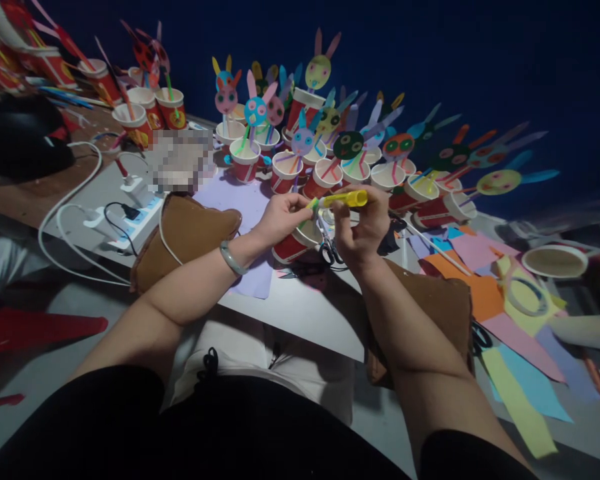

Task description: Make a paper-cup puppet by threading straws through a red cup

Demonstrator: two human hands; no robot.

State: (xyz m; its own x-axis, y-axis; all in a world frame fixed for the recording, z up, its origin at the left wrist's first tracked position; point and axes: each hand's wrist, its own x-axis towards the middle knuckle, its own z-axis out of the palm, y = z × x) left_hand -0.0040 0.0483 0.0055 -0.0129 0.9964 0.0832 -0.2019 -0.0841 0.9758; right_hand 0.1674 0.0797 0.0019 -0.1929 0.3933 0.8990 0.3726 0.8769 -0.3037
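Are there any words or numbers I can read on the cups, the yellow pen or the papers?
None can be read.
Red paper cups: pale marks on the sides, too small and blurred to read.
Yellow pen, held by the left hand and right hand: no readable print.
Coloured paper sheets: plain.
Pixelated patch: blurred out, nothing readable.

**Around the craft table**

Rows of red paper cups [284, 172] hold straws topped with paper rabbit faces [319, 71]. Coloured paper sheets [485, 293] lie spread at right, near an empty cup [555, 261] on its side. A white power strip [130, 223] with cables sits left, beside a brown cushion [190, 230].
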